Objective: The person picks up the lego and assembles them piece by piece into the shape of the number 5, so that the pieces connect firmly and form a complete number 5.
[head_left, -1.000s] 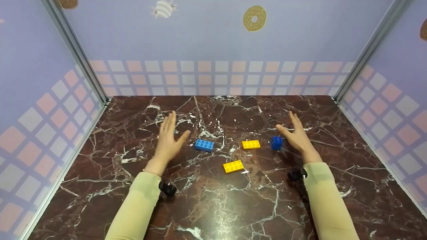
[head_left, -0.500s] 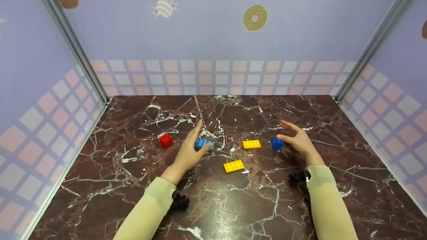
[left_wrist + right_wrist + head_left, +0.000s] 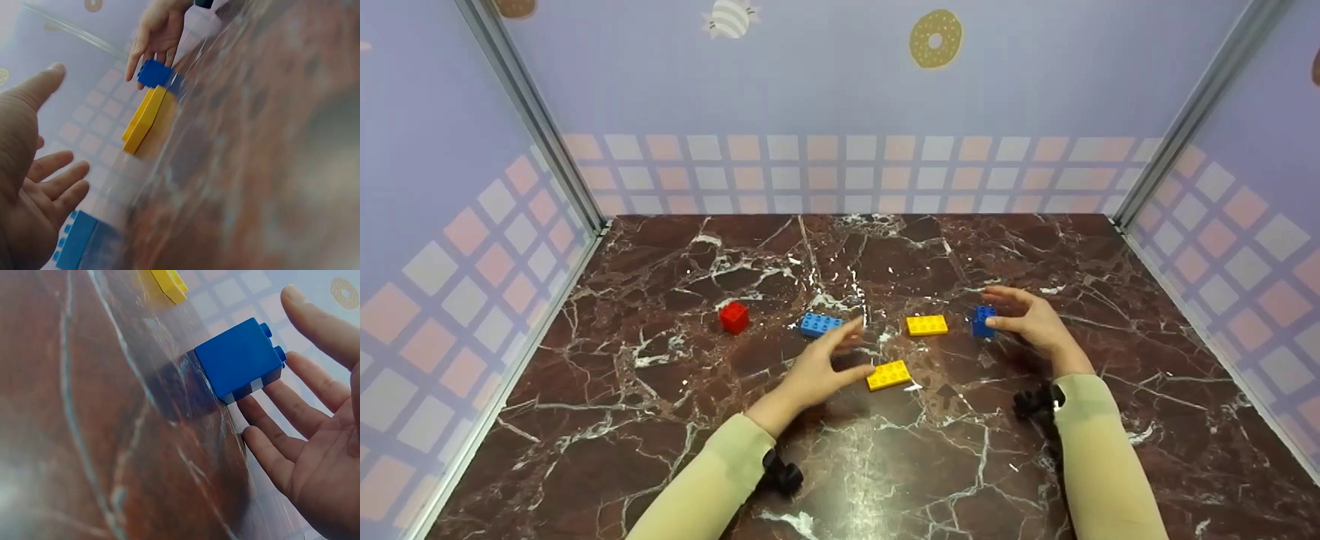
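Observation:
My left hand [image 3: 816,373] reaches over the middle of the table with its fingers spread, holding nothing. Its thumb tip is beside the nearer yellow brick [image 3: 889,375] in the head view; contact cannot be told. Just behind that hand lies a light blue brick [image 3: 820,324]. On the right, my right hand [image 3: 1037,324] curves loosely around a dark blue brick [image 3: 982,321]. In the right wrist view this blue block [image 3: 239,357] stands on the table between thumb and fingers, the thumb apart from it. A second yellow brick [image 3: 926,325] lies left of it.
A red brick [image 3: 733,318] sits on the left part of the dark marbled table [image 3: 945,480]. Patterned panels [image 3: 840,90] enclose the back and both sides. Each wrist wears a small black camera, such as the left one [image 3: 784,474].
My left hand has moved right and nearer, from left of the light blue brick to the front yellow brick, uncovering the red brick. The right hand has lowered toward the dark blue brick.

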`<state>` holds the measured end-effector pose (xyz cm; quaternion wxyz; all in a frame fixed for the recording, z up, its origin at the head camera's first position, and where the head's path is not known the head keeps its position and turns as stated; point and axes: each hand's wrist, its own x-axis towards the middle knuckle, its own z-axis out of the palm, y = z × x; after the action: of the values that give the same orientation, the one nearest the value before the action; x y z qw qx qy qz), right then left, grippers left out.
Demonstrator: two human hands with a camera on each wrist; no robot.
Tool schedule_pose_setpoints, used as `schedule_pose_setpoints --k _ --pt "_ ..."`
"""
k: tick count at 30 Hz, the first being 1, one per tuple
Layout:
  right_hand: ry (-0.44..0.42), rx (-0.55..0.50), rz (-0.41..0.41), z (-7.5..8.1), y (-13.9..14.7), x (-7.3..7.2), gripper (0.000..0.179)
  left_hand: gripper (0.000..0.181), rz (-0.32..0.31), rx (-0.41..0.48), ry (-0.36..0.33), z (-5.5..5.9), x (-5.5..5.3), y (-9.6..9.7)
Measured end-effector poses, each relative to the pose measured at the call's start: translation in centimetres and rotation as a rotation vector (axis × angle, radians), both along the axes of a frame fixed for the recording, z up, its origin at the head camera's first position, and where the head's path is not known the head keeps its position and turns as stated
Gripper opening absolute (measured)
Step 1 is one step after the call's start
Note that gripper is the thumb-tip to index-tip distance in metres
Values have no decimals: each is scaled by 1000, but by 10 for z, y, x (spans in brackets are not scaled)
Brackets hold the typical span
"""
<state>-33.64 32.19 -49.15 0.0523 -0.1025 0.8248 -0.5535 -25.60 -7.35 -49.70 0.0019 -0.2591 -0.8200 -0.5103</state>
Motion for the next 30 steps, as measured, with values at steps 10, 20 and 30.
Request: schedule_pose_setpoints --k 10,20,30 --pt "-31 26 18 -4 3 0 71 83 -24 -57 -102 -7 5 14" --pt "-68 -21 12 -8 5 0 67 59 3 -206 -6 -14 7 15" --pt "-81 35 -11 -9 4 -1 58 47 8 -265 43 -14 8 17"
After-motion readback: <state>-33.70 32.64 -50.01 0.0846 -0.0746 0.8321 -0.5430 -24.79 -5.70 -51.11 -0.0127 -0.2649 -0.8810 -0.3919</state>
